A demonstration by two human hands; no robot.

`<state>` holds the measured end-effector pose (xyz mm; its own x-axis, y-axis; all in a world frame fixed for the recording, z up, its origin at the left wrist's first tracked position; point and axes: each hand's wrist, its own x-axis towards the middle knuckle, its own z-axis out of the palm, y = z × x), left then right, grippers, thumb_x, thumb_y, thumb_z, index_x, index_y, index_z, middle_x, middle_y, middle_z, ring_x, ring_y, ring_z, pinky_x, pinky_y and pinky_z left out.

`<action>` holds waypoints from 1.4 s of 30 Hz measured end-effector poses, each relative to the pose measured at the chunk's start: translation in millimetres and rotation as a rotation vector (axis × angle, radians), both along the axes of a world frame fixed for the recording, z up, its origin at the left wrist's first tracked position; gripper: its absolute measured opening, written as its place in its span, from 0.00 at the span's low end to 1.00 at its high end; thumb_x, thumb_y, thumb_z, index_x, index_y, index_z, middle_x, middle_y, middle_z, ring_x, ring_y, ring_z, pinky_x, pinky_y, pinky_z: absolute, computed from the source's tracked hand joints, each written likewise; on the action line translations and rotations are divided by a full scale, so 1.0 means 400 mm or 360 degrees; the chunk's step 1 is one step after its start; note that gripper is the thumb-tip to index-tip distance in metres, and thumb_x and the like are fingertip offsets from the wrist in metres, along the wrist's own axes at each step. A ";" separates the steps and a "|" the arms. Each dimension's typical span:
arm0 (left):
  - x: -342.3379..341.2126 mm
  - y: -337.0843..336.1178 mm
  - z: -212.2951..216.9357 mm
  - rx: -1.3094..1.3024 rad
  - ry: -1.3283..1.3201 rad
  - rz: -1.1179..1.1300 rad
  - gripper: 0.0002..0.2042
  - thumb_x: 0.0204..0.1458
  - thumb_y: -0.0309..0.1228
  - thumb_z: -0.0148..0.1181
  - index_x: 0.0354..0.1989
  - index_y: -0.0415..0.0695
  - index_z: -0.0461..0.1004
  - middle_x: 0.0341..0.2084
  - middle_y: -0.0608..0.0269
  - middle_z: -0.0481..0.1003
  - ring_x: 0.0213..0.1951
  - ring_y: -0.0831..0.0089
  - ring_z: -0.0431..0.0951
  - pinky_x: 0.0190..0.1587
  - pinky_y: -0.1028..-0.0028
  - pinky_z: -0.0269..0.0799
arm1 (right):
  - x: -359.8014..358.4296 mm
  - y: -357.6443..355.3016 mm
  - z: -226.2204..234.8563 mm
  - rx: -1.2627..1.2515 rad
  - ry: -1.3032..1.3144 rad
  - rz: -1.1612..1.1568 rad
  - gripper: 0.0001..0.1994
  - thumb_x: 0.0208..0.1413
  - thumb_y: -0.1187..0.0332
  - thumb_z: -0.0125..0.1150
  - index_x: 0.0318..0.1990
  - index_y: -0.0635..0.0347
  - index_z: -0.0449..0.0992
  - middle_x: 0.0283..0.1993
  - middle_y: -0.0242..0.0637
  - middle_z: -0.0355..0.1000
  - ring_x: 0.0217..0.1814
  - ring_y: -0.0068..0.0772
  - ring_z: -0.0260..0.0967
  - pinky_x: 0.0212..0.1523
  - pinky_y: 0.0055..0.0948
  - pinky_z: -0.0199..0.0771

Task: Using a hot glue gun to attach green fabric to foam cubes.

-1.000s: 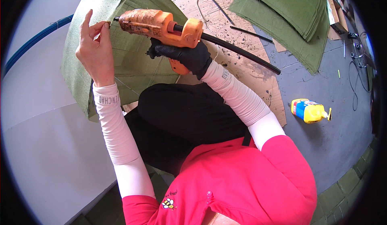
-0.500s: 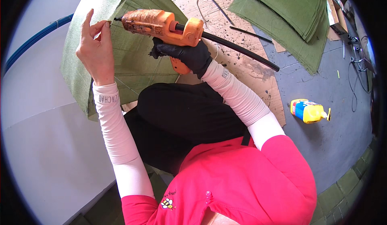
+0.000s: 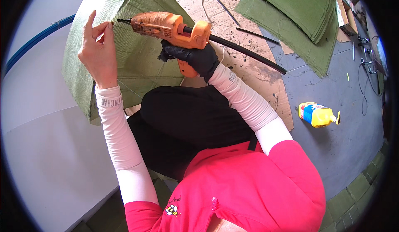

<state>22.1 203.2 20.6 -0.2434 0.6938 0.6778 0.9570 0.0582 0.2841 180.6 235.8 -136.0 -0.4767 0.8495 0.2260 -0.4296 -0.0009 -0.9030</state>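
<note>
My right hand (image 3: 194, 58), in a black glove, grips the handle of an orange glue gun (image 3: 160, 26). A long black glue stick (image 3: 245, 51) runs out of the gun's back end toward the right. The gun's dark nozzle points left, close to the fingertips of my bare left hand (image 3: 99, 51). That hand has its thumb and a finger pinched together in front of a green woven fabric piece (image 3: 139, 59), with another finger raised. What the pinch holds is too small to make out. The folded fabric stands tilted before my knees.
Stained cardboard (image 3: 266, 80) covers the floor beyond, with loose black glue sticks (image 3: 257, 35) on it. A stack of green fabric sheets (image 3: 291, 11) lies at the far right. Nearer on the right is a yellow bottle (image 3: 318, 114). A blue hose (image 3: 37, 38) curves along the left.
The glue gun has shifted slightly right, so its nozzle sits a little farther from my left fingertips. My left hand has barely moved.
</note>
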 end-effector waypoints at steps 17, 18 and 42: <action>0.001 -0.001 -0.005 0.0033 0.0008 -0.0027 0.18 0.47 0.25 0.59 0.50 0.47 0.71 0.27 0.63 0.79 0.31 0.76 0.79 0.35 0.75 0.77 | -0.019 0.000 -0.019 -0.0037 0.0008 -0.0013 0.18 0.43 0.54 0.67 0.40 0.52 0.76 0.38 0.30 0.74 0.40 0.24 0.71 0.42 0.27 0.70; 0.001 -0.002 -0.005 0.0032 -0.0001 -0.0043 0.18 0.47 0.25 0.59 0.50 0.47 0.71 0.27 0.63 0.79 0.31 0.76 0.79 0.35 0.75 0.77 | -0.021 0.002 -0.020 0.0011 -0.0030 -0.0030 0.18 0.43 0.55 0.66 0.40 0.52 0.76 0.38 0.30 0.74 0.40 0.24 0.71 0.42 0.27 0.70; -0.026 0.026 -0.046 -0.0227 0.0348 0.0307 0.29 0.41 0.30 0.65 0.55 0.47 0.64 0.37 0.66 0.76 0.40 0.70 0.75 0.43 0.70 0.69 | 0.120 -0.028 -0.005 -0.0391 0.0353 0.0041 0.20 0.44 0.77 0.64 0.47 0.65 0.69 0.41 0.36 0.72 0.41 0.24 0.70 0.44 0.26 0.71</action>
<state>11.5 213.5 2.3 -0.2389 0.7409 0.6277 0.9620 0.2687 0.0491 228.6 224.6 -138.0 -0.4606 0.8799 0.1167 -0.6128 -0.2201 -0.7590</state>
